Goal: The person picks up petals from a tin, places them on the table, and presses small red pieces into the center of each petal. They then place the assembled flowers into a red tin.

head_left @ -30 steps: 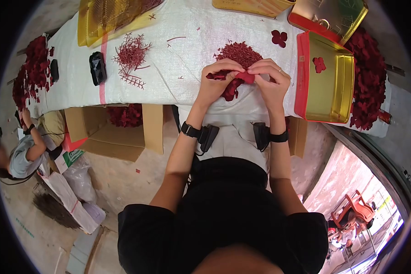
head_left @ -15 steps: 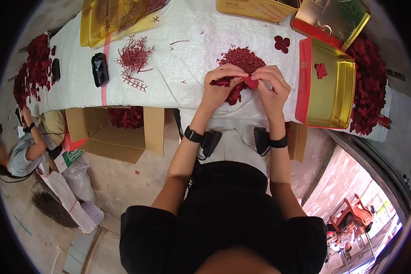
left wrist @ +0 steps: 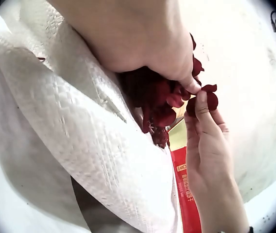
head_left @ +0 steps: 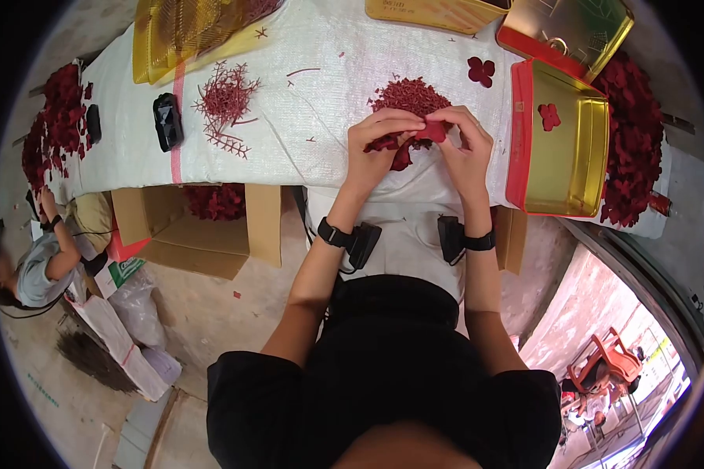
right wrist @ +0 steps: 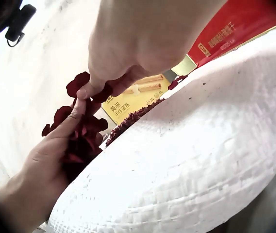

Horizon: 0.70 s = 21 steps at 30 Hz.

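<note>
While the left hand point(head_left: 375, 141) and right hand point(head_left: 463, 148) meet at the near edge of the white woven cloth point(head_left: 305, 117), a single petal point(head_left: 432, 131) sits pinched against the bunch.
Left fingers are curled tight round a bunch of dark red petals point(head_left: 395, 154). The right thumb and forefinger nip the single petal, just above the cloth. Early going, I'd judge: one flat flower point(head_left: 550, 116) lies in the gold tin point(head_left: 571, 168) and another flower point(head_left: 481, 70) on the cloth. The pile of red bits point(head_left: 409, 94) and the big heap point(head_left: 633, 133) look plentiful.
</note>
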{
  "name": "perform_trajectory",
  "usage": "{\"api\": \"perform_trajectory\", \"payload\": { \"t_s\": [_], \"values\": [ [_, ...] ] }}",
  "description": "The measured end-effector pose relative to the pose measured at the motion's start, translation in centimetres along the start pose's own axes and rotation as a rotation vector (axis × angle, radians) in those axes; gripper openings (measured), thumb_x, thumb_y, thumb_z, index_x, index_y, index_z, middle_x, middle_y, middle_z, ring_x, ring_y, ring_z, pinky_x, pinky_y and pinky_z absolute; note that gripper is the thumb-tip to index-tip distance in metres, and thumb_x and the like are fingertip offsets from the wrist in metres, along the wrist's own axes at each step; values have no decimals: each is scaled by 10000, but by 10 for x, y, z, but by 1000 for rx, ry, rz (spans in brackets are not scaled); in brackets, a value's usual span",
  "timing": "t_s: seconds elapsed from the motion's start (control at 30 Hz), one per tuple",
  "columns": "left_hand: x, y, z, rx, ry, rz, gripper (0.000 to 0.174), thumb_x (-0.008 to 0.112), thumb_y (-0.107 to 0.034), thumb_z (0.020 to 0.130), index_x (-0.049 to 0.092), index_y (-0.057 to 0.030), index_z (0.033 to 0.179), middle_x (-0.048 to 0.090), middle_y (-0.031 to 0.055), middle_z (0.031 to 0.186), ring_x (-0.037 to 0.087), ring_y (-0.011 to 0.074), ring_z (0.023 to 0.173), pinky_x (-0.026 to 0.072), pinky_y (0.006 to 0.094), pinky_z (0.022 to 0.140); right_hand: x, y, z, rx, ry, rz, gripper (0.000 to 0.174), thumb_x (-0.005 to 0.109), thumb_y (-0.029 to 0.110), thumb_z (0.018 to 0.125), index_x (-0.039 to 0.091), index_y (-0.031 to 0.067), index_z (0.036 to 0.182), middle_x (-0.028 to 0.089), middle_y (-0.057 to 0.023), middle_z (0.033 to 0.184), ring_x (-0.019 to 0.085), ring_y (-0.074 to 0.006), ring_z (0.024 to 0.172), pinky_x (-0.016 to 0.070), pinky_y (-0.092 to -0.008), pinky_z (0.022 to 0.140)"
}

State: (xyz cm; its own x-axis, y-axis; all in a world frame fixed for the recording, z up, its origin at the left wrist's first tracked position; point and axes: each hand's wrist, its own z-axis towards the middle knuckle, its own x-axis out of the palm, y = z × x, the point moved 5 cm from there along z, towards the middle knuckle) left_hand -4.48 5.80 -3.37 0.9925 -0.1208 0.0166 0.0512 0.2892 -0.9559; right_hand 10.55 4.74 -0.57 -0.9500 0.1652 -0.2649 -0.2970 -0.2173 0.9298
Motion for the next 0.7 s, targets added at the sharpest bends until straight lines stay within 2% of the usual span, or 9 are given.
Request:
{"api": "perform_trajectory", "payload": {
  "t_s": [0.2,0.4,0.5,0.6,0.7],
  "values": [
    [-1,5,-2,4,4,-24,179,687,69,738,704,-24,890,680,104,898,645,204,827,508,287,750,-2,1,0,-180,4,-3,198,641,-125,648,685,1,794,673,-85,798,635,-210,790,493,-291,739],
    [-2,5,-1,-5,17,-34,201,673,89,734,696,-18,903,675,109,896,643,209,831,503,287,749,-5,0,0,-234,28,74,218,635,-130,609,710,1,766,686,-85,788,640,-207,774,501,-292,732],
    [-2,5,-2,-1,27,-31,212,660,103,728,694,-17,898,674,108,897,644,212,835,503,285,750,-6,1,1,-233,38,68,207,635,-134,613,703,1,754,685,-85,782,642,-207,768,502,-296,733],
    [-1,5,-2,0,46,-49,214,653,110,724,693,-19,890,674,105,896,645,212,839,503,285,753,-4,-6,-2,-76,-64,74,209,629,-143,607,698,5,738,684,-83,775,642,-206,767,503,-299,735],
    [-2,6,-1,-3,52,-68,215,650,113,722,694,-21,885,675,103,895,645,211,841,504,285,754,-3,-6,-3,-169,-36,42,199,633,-143,608,691,6,726,683,-81,774,640,-204,772,502,-300,736]
  ]
}}
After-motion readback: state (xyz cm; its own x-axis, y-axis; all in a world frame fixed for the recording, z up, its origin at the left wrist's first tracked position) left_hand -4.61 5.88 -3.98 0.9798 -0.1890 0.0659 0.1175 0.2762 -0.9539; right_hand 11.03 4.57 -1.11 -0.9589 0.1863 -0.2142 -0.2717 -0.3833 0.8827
